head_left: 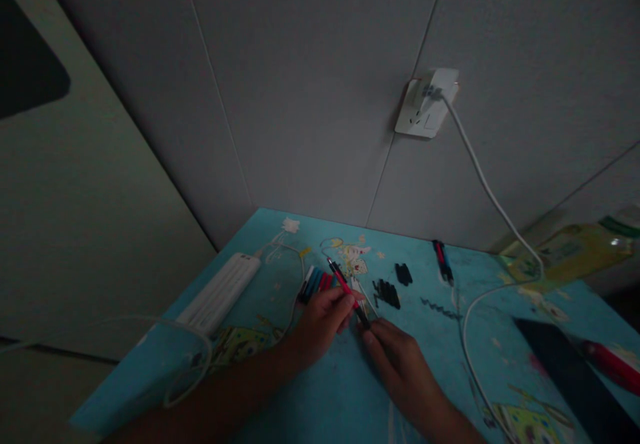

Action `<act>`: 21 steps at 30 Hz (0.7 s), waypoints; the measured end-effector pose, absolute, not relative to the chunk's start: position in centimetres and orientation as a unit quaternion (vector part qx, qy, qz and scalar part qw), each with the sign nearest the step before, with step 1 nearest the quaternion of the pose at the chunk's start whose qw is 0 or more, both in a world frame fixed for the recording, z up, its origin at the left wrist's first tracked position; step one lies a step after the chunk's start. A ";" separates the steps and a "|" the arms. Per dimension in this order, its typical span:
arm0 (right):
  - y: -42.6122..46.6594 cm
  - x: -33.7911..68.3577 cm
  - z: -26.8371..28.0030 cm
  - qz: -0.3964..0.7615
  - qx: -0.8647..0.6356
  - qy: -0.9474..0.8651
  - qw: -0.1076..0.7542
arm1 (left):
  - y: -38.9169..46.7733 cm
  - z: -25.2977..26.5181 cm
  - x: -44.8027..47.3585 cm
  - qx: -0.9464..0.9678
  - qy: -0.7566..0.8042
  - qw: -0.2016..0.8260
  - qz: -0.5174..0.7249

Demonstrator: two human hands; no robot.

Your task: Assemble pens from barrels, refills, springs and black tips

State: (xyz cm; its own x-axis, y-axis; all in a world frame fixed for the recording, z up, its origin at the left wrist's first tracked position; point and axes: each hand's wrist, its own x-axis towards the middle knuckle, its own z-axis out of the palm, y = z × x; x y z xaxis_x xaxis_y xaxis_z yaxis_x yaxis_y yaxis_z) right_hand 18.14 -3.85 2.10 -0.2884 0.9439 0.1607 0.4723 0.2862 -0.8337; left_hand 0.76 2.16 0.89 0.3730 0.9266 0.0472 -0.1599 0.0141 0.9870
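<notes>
A red pen with black ends (pixel 340 276) slants between my two hands above the table. My left hand (pixel 323 314) pinches its red barrel from the left side. At the lower black end of the pen, the fingers of my right hand (pixel 397 351) are closed; the very tip is hidden by them. Behind my left hand lies a row of white, blue and red pen barrels (pixel 315 281). Thin white sticks, perhaps refills (pixel 369 297), lie just beyond the pen. Right of them are short black tubes (pixel 389 293) and a cluster of small black pieces (pixel 403 274).
Small dark springs (pixel 440 309) and pens (pixel 443 263) lie to the right on the blue patterned table (pixel 320 391). A white power strip (pixel 223 291) is at left. A white cable (pixel 480 171) drops from the wall socket (pixel 417 121). At right are a yellow bottle (pixel 575 251), a dark flat strip (pixel 575 371) and a red object (pixel 613 367).
</notes>
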 end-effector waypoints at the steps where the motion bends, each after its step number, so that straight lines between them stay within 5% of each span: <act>1: -3.8 18.2 2.2 0.343 -0.494 -0.721 0.345 | 2.1 0.9 0.8 0.548 0.351 0.620 0.438; 21: -4.7 17.9 2.7 0.393 -0.515 -0.676 0.352 | 1.8 0.9 0.4 0.534 0.307 0.664 0.423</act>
State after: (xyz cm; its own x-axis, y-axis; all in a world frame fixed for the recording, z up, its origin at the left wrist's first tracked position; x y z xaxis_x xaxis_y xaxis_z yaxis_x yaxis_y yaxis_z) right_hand 17.88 -4.75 2.70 -0.2228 0.9722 0.0716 0.4197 0.1620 -0.8931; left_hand 0.43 1.76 0.93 0.4533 0.8903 0.0445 -0.2347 0.0710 0.9695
